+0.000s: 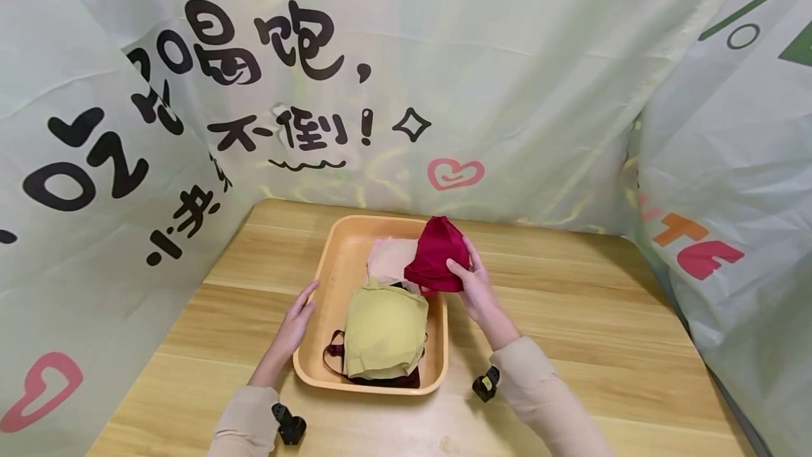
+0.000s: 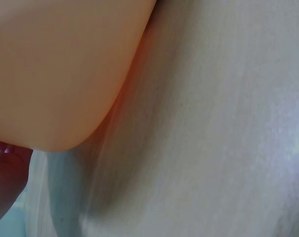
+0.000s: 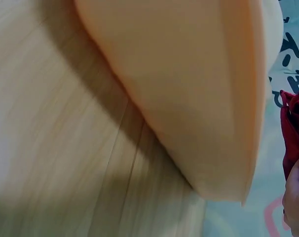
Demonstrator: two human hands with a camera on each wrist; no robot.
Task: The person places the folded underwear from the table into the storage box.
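My right hand pinches a crimson folded bra, thumb on its near face, and holds it over the tray's right rim. In the right wrist view, this hand grips its lower end at the right edge. The orange plastic tray holds a yellow bra with a rounded cup, lying at the front over a dark maroon one with a strap looped out to the left. Behind it lies a pale pink bra. My left hand rests with extended fingers at the tray's left rim.
The tray stands on a light wooden table. Printed fabric curtains enclose the table at the back and both sides. Black devices are worn at the wrists, close over the tabletop.
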